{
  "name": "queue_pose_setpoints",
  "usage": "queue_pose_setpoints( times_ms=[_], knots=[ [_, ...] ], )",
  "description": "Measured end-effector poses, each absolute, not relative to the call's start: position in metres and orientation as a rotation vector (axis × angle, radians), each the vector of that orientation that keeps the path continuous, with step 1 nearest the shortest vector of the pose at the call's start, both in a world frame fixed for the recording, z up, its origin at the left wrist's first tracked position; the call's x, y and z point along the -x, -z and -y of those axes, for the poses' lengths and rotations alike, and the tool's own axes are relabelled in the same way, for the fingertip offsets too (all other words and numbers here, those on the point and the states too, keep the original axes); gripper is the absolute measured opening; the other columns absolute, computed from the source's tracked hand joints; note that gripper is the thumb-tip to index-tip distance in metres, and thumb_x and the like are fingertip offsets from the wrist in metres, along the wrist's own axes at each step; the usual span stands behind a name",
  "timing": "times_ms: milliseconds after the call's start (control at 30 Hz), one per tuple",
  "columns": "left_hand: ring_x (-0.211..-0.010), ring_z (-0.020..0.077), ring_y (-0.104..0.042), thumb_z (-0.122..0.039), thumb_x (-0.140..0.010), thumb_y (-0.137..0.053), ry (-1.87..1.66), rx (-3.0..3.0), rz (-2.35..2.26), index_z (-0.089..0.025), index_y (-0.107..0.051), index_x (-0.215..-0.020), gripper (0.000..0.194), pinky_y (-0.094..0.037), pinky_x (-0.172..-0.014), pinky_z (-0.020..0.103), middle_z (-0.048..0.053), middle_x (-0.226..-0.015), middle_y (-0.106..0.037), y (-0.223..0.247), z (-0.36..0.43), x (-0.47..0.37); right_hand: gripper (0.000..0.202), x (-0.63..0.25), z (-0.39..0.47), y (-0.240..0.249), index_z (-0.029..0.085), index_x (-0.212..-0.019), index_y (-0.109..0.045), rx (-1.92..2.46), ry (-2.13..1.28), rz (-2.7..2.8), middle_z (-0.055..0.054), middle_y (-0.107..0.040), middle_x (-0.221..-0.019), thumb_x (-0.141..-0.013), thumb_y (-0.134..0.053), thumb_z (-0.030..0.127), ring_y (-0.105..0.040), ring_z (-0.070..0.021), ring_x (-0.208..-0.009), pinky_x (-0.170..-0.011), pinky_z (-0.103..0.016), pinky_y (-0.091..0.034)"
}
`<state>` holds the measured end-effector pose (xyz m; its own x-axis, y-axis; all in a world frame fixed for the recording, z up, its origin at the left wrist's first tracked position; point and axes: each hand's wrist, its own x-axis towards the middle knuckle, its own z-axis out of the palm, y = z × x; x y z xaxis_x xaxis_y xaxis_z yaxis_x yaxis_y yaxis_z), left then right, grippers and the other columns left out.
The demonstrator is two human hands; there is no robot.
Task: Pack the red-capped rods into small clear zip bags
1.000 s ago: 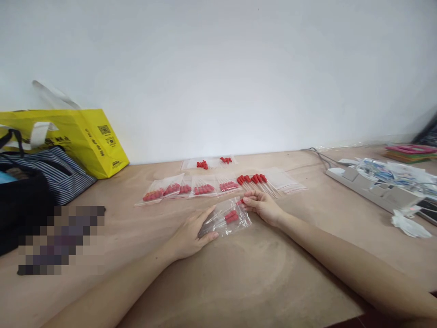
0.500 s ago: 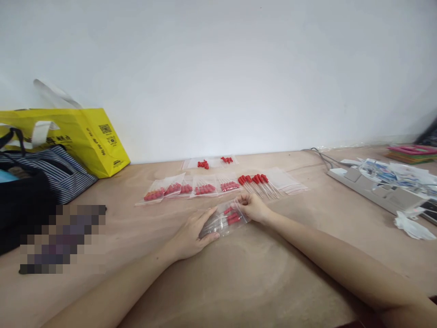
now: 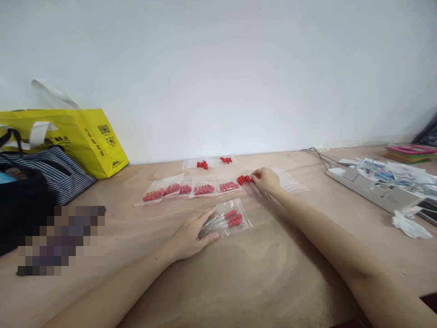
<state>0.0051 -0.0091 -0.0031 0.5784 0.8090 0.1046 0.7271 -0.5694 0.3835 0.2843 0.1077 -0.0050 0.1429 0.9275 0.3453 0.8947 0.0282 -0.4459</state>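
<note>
A clear zip bag (image 3: 221, 226) with a few red-bulbed droppers (image 3: 235, 220) inside lies flat on the table. My left hand (image 3: 194, 233) grips its left end, thumb at the near corner and fingers along the far edge. Farther out, the fingers of my right hand (image 3: 268, 180) are closed at the red bulb end of a dropper in a loose row of droppers (image 3: 245, 180). Part of that row is hidden behind the hand. Filled zip bags (image 3: 204, 188) of droppers lie side by side to the left of the row.
Flat zip bags (image 3: 290, 181) lie right of the loose droppers. Other red-bulbed droppers (image 3: 202, 165) sit near the wall. A power strip (image 3: 372, 190) with cables and a crumpled tissue (image 3: 411, 225) are at right. At left stand a yellow bag (image 3: 92, 141) and a striped bag (image 3: 64, 168).
My right hand has left the mouth of the zip bag and moved up and right to the loose droppers. My left hand has stayed on the zip bag.
</note>
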Motion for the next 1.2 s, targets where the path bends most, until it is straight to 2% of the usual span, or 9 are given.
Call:
queue_pose_setpoints(
  times_ms=[67, 167, 433, 533, 633, 733, 800, 967, 1200],
  knots=[
    [-0.120, 0.0241, -0.036, -0.041, -0.081, -0.047, -0.398, -2.512, -1.254, -0.019, -0.030, -0.130, 0.056, -0.031, -0.099, 0.039, 0.008, -0.133, -0.038, 0.003, 0.009, -0.005, 0.026, -0.280, -0.119, 0.004, 0.023, -0.086, -0.067, 1.930, 0.046, 1.793, -0.007, -0.062, -0.093, -0.074, -0.049, 0.037, -0.052, -0.0218, -0.094, -0.071, -0.029, -0.040],
    [-0.119, 0.0242, -0.037, -0.041, -0.081, -0.047, -0.417, -2.509, -1.240, -0.021, -0.031, -0.130, 0.055, -0.032, -0.098, 0.040, 0.007, -0.132, -0.039, 0.003, 0.010, -0.004, 0.029, -0.268, -0.130, 0.007, 0.020, -0.088, -0.067, 2.002, 0.042, 1.824, -0.010, -0.061, -0.098, -0.073, -0.051, 0.038, -0.049, -0.0232, -0.098, -0.075, -0.030, -0.040],
    [-0.119, 0.0242, -0.037, -0.040, -0.081, -0.049, -0.424, -2.500, -1.217, -0.021, -0.031, -0.130, 0.056, -0.031, -0.098, 0.040, 0.008, -0.133, -0.039, 0.002, 0.011, -0.005, 0.020, -0.257, -0.133, 0.008, 0.013, -0.084, -0.064, 2.024, -0.063, 1.698, -0.016, -0.060, -0.096, -0.074, -0.049, 0.023, -0.050, -0.0260, -0.099, -0.076, -0.034, -0.040],
    [-0.119, 0.0245, -0.037, -0.040, -0.081, -0.049, -0.419, -2.507, -1.231, -0.021, -0.032, -0.129, 0.055, -0.032, -0.098, 0.040, 0.007, -0.132, -0.040, 0.002, 0.011, -0.005, 0.024, -0.265, -0.127, 0.003, 0.012, -0.091, -0.058, 1.965, -0.126, 1.625, -0.016, -0.061, -0.091, -0.078, -0.044, 0.027, -0.055, -0.0238, -0.091, -0.074, -0.033, -0.041],
    [-0.119, 0.0250, -0.038, -0.040, -0.081, -0.049, -0.420, -2.512, -1.239, -0.020, -0.032, -0.129, 0.055, -0.032, -0.098, 0.040, 0.008, -0.132, -0.040, 0.001, 0.011, -0.005, 0.027, -0.278, -0.113, -0.001, 0.012, -0.100, -0.048, 1.777, -0.261, 1.572, -0.009, -0.062, -0.079, -0.083, -0.038, 0.030, -0.058, -0.0159, -0.074, -0.067, -0.027, -0.042],
    [-0.119, 0.0250, -0.038, -0.041, -0.081, -0.047, -0.407, -2.512, -1.244, -0.020, -0.030, -0.130, 0.056, -0.033, -0.097, 0.040, 0.008, -0.132, -0.039, 0.002, 0.010, -0.005, 0.031, -0.286, -0.089, 0.002, 0.015, -0.103, -0.040, 1.456, -0.535, 1.361, -0.001, -0.057, -0.067, -0.082, -0.038, 0.038, -0.053, -0.0110, -0.052, -0.052, -0.023, -0.042],
    [-0.119, 0.0251, -0.037, -0.040, -0.082, -0.047, -0.405, -2.513, -1.247, -0.019, -0.029, -0.130, 0.056, -0.033, -0.097, 0.040, 0.009, -0.132, -0.039, 0.002, 0.009, -0.005, 0.031, -0.286, -0.072, 0.009, 0.018, -0.096, -0.041, 1.294, -0.712, 1.201, 0.002, -0.053, -0.064, -0.079, -0.041, 0.043, -0.048, -0.0092, -0.045, -0.044, -0.022, -0.040],
    [-0.120, 0.0250, -0.037, -0.041, -0.082, -0.046, -0.410, -2.515, -1.242, -0.020, -0.028, -0.131, 0.056, -0.032, -0.097, 0.041, 0.009, -0.133, -0.038, 0.004, 0.008, -0.004, 0.023, -0.268, -0.045, 0.023, 0.020, -0.079, -0.038, 1.217, -0.972, 0.951, 0.003, -0.050, -0.062, -0.077, -0.045, 0.042, -0.050, -0.0076, -0.046, -0.043, -0.020, -0.042],
    [-0.119, 0.0246, -0.037, -0.042, -0.082, -0.046, -0.395, -2.512, -1.256, -0.021, -0.028, -0.131, 0.056, -0.032, -0.097, 0.040, 0.008, -0.133, -0.039, 0.002, 0.009, -0.003, 0.025, -0.255, -0.043, 0.029, 0.021, -0.080, -0.038, 1.150, -1.044, 0.890, 0.004, -0.049, -0.061, -0.074, -0.050, 0.042, -0.050, -0.0087, -0.044, -0.041, -0.022, -0.045]
  ],
)
